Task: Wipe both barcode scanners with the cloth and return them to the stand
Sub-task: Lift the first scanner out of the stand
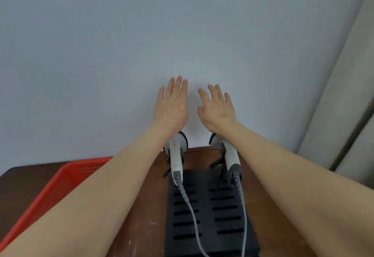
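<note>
Propped at far end of black slotted stand (203,206) on desk (153,196): left scanner (175,155), right scanner (229,153), grey cables (192,212) trailing nearward. Above, before wall: left grip (171,106), right grip (217,110), both released, fingers straight, grasping nothing. Red basket (60,179) at left.

Brown table (153,206) with red crate (60,181) and black slotted stand (204,216)

2 scanners (175,155) side by side on stand (204,212) | basket (60,181) left

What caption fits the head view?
Open left hand and right hand hover above the left scanner and right scanner, both docked.
</note>
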Available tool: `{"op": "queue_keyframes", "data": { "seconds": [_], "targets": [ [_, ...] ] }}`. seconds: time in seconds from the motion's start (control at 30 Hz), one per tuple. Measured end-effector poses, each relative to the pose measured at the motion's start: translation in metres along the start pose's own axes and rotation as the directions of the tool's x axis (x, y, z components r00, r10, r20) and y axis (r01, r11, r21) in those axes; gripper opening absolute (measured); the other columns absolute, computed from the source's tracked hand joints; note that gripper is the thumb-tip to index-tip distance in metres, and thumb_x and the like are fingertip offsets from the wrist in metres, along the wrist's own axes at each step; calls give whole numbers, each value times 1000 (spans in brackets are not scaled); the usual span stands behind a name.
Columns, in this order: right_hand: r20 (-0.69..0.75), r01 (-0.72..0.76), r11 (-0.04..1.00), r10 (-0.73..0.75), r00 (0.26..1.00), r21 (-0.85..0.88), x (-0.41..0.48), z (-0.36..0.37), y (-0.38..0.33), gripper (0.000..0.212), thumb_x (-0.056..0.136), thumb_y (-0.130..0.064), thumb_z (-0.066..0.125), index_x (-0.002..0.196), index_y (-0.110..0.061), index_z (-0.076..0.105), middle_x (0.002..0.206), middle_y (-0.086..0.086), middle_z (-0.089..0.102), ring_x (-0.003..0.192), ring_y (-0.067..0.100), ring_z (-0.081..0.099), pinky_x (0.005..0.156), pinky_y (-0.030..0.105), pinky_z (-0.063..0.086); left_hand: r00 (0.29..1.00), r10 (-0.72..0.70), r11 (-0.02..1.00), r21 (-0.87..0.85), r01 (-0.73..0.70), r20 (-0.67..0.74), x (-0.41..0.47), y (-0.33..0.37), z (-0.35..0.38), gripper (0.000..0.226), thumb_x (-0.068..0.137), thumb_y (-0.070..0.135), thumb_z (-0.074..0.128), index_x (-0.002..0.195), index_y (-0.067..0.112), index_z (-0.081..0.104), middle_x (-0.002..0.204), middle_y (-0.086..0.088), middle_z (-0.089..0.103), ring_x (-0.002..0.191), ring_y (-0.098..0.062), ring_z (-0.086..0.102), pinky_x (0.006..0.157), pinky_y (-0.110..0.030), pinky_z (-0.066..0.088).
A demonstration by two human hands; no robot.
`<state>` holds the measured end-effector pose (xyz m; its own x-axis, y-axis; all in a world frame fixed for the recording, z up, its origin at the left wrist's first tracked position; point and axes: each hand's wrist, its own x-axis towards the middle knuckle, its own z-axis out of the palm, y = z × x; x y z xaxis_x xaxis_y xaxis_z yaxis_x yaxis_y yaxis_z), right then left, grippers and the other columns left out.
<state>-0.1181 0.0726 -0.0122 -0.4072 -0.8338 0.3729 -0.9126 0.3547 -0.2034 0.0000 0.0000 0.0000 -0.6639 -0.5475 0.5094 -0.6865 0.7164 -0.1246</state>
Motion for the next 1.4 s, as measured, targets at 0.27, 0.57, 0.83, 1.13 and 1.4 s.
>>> {"op": "queue_keyframes", "data": {
  "seconds": [0.27, 0.57, 0.83, 1.13, 1.4],
  "targets": [
    [-102, 74, 997, -76, 992, -31, -36, -11, 7, 55, 100, -34, 34, 150, -19, 18, 159, 12, 7, 148, 27, 4, 119, 42, 9, 997, -54, 998, 13, 55, -52, -30, 11, -6, 67, 96, 16, 36, 152, 10, 0, 161, -7, -4, 148, -23, -7, 120, -41, 3],
    [-157, 90, 996, -88, 984, 9, -120, -42, 7, 54, 99, -32, 35, 149, -18, 21, 159, 13, 10, 148, 28, 4, 119, 41, 10, 994, -107, 994, 10, 107, 4, -103, 46, -44, 71, 95, 15, 40, 152, 10, -3, 161, -6, -6, 148, -23, -7, 120, -40, 3],
    [-153, 49, 998, -42, 987, 44, -183, -60, 7, 60, 98, -32, 37, 151, -17, 13, 158, 16, 11, 147, 31, 6, 117, 43, 15, 995, -103, 995, -2, 103, -10, -156, 79, -74, 71, 94, 12, 38, 152, 9, -2, 161, -7, -4, 148, -23, -6, 120, -40, 4],
    [-144, 34, 998, -27, 989, 44, -235, -74, 2, 66, 97, -36, 36, 152, -17, 5, 159, 15, 4, 147, 33, 0, 119, 45, 11, 996, -88, 996, -1, 88, -16, -202, 98, -93, 70, 96, 16, 40, 152, 8, -2, 161, -10, -4, 148, -25, -4, 120, -40, 6],
    [-155, -17, 999, 23, 988, 38, -239, -79, 6, 67, 93, -18, 41, 151, -16, 7, 159, 16, 3, 147, 35, 0, 119, 45, 11, 995, -82, 996, -21, 81, -58, -205, 103, -96, 70, 95, 11, 39, 152, 7, -3, 160, -12, -4, 148, -25, -4, 121, -37, 6]
  ]
}}
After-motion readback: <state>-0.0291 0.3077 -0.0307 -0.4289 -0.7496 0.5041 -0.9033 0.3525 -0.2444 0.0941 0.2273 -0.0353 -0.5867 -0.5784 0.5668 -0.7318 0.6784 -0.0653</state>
